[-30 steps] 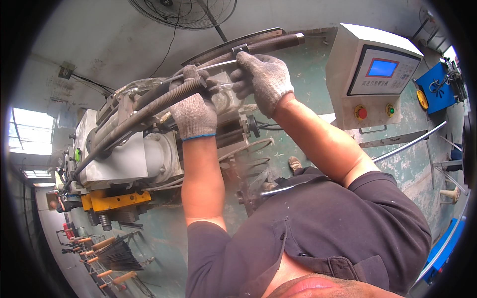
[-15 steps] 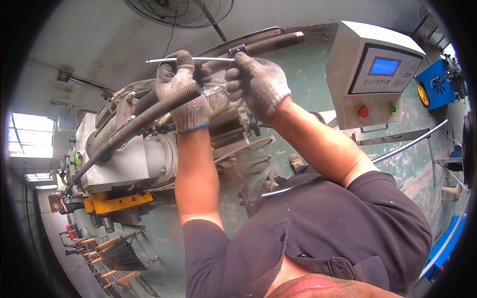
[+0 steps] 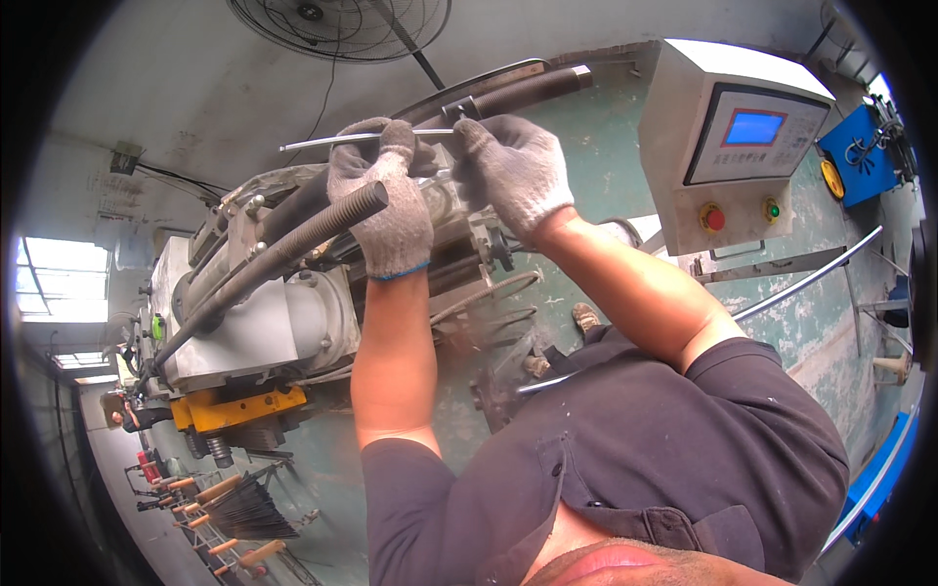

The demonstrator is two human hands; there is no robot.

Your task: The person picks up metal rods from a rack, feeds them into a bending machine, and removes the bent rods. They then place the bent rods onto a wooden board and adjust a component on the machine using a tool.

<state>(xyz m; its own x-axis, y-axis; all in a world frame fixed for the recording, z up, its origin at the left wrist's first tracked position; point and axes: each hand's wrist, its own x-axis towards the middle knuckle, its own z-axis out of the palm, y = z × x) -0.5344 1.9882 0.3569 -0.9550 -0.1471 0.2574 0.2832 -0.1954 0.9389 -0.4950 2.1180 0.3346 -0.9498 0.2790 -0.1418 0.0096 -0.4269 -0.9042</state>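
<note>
A thin silvery rod point(image 3: 311, 144) runs sideways between my two hands, its left end poking out free. My left hand point(image 3: 389, 200), in a grey knit glove with a blue cuff edge, is closed around the middle of this rod, thumb on top. At the rod's right end, the gloved thumb and fingers of my right hand point(image 3: 518, 174) pinch it. Its very tip is hidden there. Both hands are raised over a machine point(image 3: 259, 317) with thick bars. One threaded bar point(image 3: 342, 217) slants up toward my left wrist.
Another threaded bar point(image 3: 532, 90) lies beyond my hands. To the right stands a control box point(image 3: 664, 146) with a screen and red and green buttons. A long shiny tube point(image 3: 811, 281) crosses at right. Wooden-handled tools point(image 3: 244, 508) are at lower left; a fan point(image 3: 342, 24) hangs above.
The rod has dropped slightly and now tilts, its left end lower. My left hand has shifted a little down and to the right; my right hand has barely moved.
</note>
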